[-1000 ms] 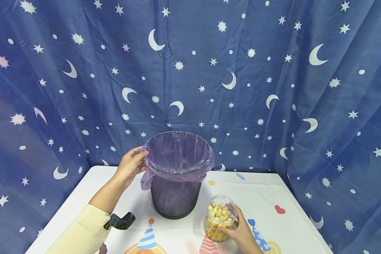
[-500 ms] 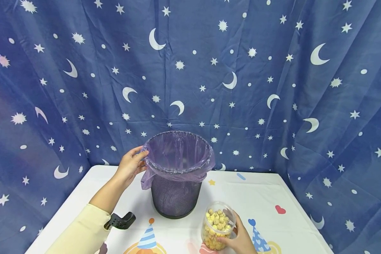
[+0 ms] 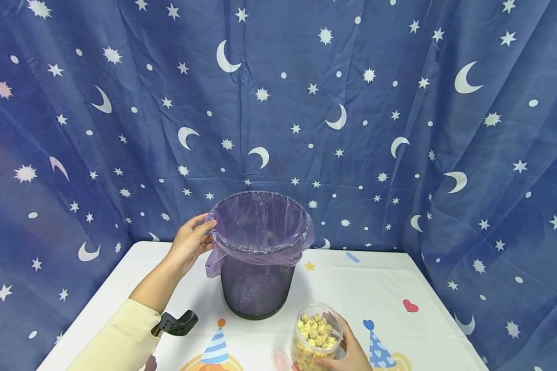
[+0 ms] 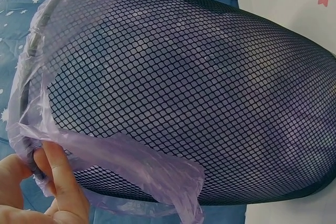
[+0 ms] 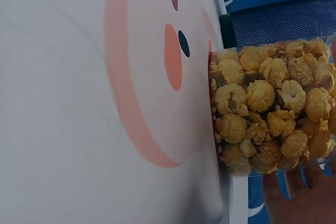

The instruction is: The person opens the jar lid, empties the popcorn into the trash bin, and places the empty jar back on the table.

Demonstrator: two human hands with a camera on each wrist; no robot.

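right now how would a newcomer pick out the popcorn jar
On the white tabletop, find the purple-lined mesh bin. Right of the bin, nearer the camera, the right hand grips the jar. Unlike the bin, it is clear and shows yellow popcorn.

To the near right of the bin [image 3: 257, 288], the base of the popcorn jar [image 3: 308, 349] is cut off by the head view's lower edge, and some fingers of the right hand [image 3: 353, 355] are hidden behind it. The bin's inside floor is hidden by its near wall and liner [image 3: 255, 257].
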